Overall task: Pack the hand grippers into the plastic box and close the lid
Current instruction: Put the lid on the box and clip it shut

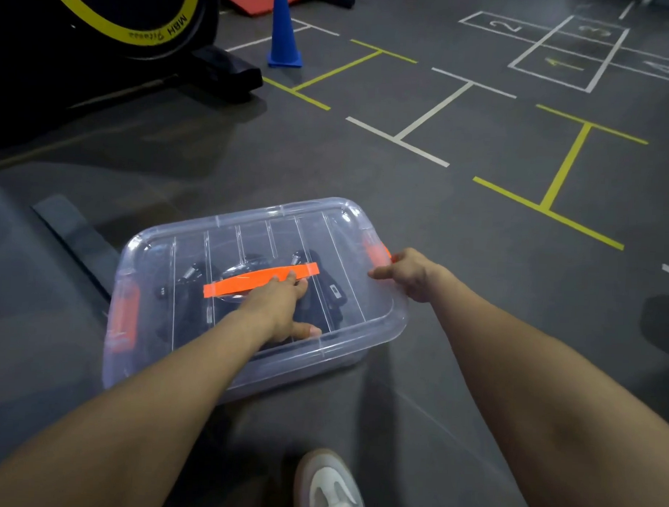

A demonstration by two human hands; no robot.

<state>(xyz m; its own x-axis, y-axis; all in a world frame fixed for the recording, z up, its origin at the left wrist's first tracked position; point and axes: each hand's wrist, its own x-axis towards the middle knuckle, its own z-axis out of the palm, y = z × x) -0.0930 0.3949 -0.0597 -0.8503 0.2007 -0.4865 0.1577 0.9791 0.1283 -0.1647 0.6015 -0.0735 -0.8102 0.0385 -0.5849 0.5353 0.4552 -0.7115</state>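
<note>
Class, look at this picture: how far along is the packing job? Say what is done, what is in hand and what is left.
Done: the black hand grippers lie inside the plastic box, and the clear lid sits on top. In hand: the left hand presses flat on the lid by its orange handle, while the right hand works the right orange latch. Left: whether either latch is clipped cannot be told.

hand grippers (324,291) in plastic box (375,330); lid (250,227) on box | cone (284,31) behind

box (333,353): clear glossy plastic (ribbed lid (196,256)) | floor (475,296): matt grey
</note>
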